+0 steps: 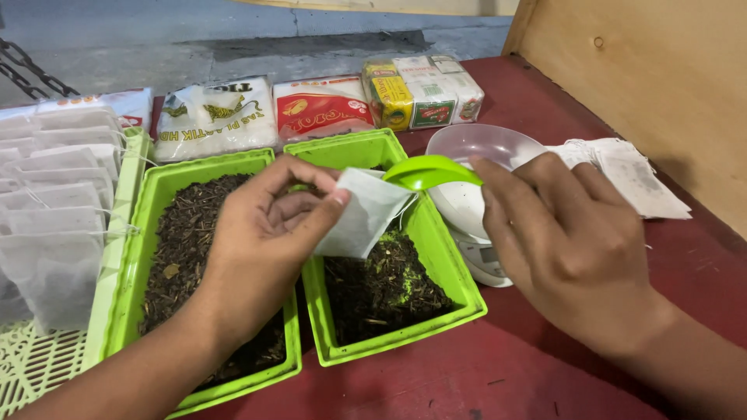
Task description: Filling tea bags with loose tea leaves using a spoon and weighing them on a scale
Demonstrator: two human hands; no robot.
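My left hand (261, 233) pinches a small white filter bag (366, 214) by its upper corner, above the right green tray (459, 307) of dark dried leaves. My right hand (564, 237) holds a green scoop (428, 171), its tip at the mouth of the bag. The left green tray (128, 292), also filled with dark dried leaves, lies under my left wrist.
A clear bowl (482, 148) sits on a small white scale (482, 260) behind my right hand. A stack of empty white bags (630, 175) lies at right. Filled bags (54, 202) fill a tray at left. Plastic packs (218, 117) and boxed packets (424, 93) line the back. A wooden wall stands at right.
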